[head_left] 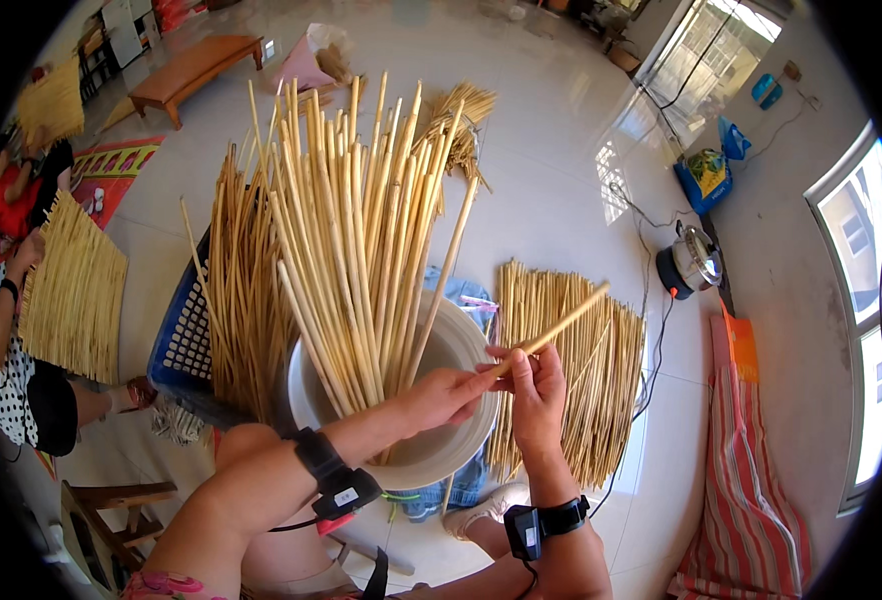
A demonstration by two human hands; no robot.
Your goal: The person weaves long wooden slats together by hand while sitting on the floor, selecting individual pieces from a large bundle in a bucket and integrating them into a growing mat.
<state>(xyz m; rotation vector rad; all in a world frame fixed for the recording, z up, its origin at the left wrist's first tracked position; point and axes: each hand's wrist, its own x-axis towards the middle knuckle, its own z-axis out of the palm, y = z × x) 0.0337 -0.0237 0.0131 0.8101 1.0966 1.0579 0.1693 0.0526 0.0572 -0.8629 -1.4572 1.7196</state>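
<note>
A pale, smooth reed stalk (569,317) slants up to the right between my two hands. My left hand (449,396) is closed on its lower end. My right hand (538,385) pinches the stalk just above, thumb on the near side. Both hands are over the right rim of a white bucket (466,452). In the bucket stands a thick bunch of long pale stalks (361,230), fanned out at the top. Close by on the right, a mat of thin stalks (571,370) lies on the floor, partly behind my right hand.
Left of the bucket, a blue plastic basket (183,345) holds darker stalks (241,290). Other people at far left hold woven mats (73,290). A steel pot (696,262) with cords stands by the right wall, near a striped cloth (746,480). A low wooden table (196,72) is behind.
</note>
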